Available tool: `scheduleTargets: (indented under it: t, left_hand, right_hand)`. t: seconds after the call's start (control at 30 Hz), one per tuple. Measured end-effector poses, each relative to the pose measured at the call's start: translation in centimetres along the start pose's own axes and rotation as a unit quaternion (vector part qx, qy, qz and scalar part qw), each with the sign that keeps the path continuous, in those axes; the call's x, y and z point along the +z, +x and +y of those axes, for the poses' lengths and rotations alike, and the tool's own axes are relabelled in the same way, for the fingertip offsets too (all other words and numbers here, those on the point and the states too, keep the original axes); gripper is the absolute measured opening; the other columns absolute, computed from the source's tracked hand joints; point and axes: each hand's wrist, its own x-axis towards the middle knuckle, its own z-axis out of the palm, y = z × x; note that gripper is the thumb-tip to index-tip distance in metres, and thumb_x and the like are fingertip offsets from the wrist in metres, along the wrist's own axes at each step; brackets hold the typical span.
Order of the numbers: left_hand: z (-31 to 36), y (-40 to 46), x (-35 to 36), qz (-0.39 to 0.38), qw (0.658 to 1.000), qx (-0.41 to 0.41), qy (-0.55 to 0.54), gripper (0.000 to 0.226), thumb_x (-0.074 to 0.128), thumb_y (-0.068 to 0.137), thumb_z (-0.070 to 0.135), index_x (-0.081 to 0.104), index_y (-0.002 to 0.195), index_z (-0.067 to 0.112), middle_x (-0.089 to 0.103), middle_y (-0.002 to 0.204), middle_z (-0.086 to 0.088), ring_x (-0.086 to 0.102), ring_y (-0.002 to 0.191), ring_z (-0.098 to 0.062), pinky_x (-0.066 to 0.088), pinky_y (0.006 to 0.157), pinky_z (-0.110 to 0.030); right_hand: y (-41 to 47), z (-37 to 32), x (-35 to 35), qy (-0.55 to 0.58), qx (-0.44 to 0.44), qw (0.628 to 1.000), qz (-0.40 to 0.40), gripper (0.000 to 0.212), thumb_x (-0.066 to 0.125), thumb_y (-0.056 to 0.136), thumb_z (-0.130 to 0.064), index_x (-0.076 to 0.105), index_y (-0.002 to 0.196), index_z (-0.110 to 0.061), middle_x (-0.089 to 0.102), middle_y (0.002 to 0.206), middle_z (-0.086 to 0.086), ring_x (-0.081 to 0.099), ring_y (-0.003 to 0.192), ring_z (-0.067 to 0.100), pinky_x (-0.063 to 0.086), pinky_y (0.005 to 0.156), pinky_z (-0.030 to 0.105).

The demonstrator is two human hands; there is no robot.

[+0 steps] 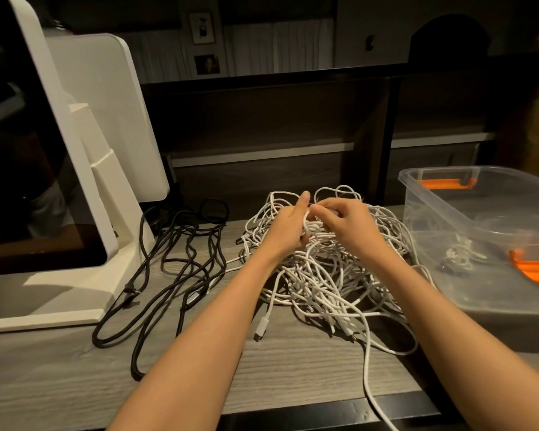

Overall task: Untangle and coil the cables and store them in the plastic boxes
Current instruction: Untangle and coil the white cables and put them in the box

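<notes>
Gripping a small coil of white cable over the tangle, the left hand (pixel 288 227) curls round it while the right hand (pixel 346 223) pinches a strand at its top. One white tangle (pixel 324 275) lies under both hands; its cables are too knotted to count. Black cables (pixel 181 262) sprawl left. One clear box (pixel 486 244), cut off at right, holds a few white coils.

White cables (pixel 321 275) in the tangle I'm working on — all plain white, white plugs too. Black cables (pixel 181 259) lie to the left of them. Plastic box (pixel 448 237) is clear, with orange handles (pixel 532 265) and white cable inside. Desk (pixel 75 374) is grey woodgrain, dark edge strip. Terminal (pixel 84 169) on my left — white housing, glossy black screen.
</notes>
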Motion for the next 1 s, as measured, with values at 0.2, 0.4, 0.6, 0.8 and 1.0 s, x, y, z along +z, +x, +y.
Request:
scheduleTargets:
  t: [0.2, 0.4, 0.6, 0.8, 1.0]
  left_hand:
    - [0.2, 0.0, -0.4, -0.056, 0.991, -0.022, -0.118, 0.045, 0.037, 0.101, 0.050, 0.040, 0.117, 0.009, 0.042, 0.053, 0.004, 0.034, 0.041, -0.007, 0.029, 0.040, -0.018]
    - [0.3, -0.6, -1.0, -0.090, 0.995, -0.015, -0.045, 0.043, 0.058, 0.097, 0.029, 0.034, 0.129, 0.013, 0.045, 0.067, 0.001, 0.043, 0.054, -0.006, 0.040, 0.051, -0.019]
    - [0.7, -0.7, -0.8, -0.098, 0.992, -0.044, -0.070, 0.036, 0.046, 0.099, 0.006, 0.028, 0.129, 0.014, 0.039, 0.066, -0.002, 0.039, 0.052, -0.007, 0.035, 0.049, -0.019]
    - [0.7, -0.7, -0.5, -0.096, 0.993, 0.000, -0.064, 0.024, 0.042, 0.100, 0.005, 0.030, 0.115, 0.018, 0.042, 0.072, -0.003, 0.039, 0.054, -0.008, 0.031, 0.048, -0.020]
    - [0.4, -0.6, -0.2, -0.043, 0.998, 0.031, -0.042, 0.008, 0.049, 0.099, 0.010, 0.042, 0.098, 0.014, 0.047, 0.076, -0.006, 0.039, 0.054, -0.009, 0.031, 0.046, -0.020]
  right_hand:
    - [0.1, 1.0, 0.1, 0.009, 0.081, 0.997, -0.008, 0.013, 0.061, 0.090, -0.016, 0.063, 0.078, -0.011, 0.058, 0.056, -0.001, 0.045, 0.042, -0.001, 0.035, 0.049, 0.016]
    - [0.2, 1.0, -0.5, 0.004, 0.058, 0.998, -0.005, 0.023, 0.061, 0.090, -0.017, 0.055, 0.069, -0.013, 0.056, 0.061, 0.001, 0.043, 0.047, -0.001, 0.034, 0.047, 0.010]
    - [0.0, 1.2, -0.7, -0.013, 0.066, 0.997, -0.049, 0.023, 0.059, 0.094, -0.021, 0.059, 0.072, -0.015, 0.055, 0.057, -0.005, 0.045, 0.042, -0.004, 0.033, 0.046, 0.009]
    - [0.1, 1.1, -0.7, -0.078, 0.065, 0.993, -0.056, 0.020, 0.055, 0.096, -0.025, 0.069, 0.085, -0.018, 0.051, 0.055, -0.005, 0.038, 0.041, 0.001, 0.029, 0.044, 0.013]
    - [-0.2, 0.4, -0.7, -0.127, 0.038, 0.989, -0.058, 0.023, 0.052, 0.098, -0.026, 0.072, 0.101, -0.016, 0.059, 0.062, 0.000, 0.041, 0.049, 0.007, 0.032, 0.044, 0.015]
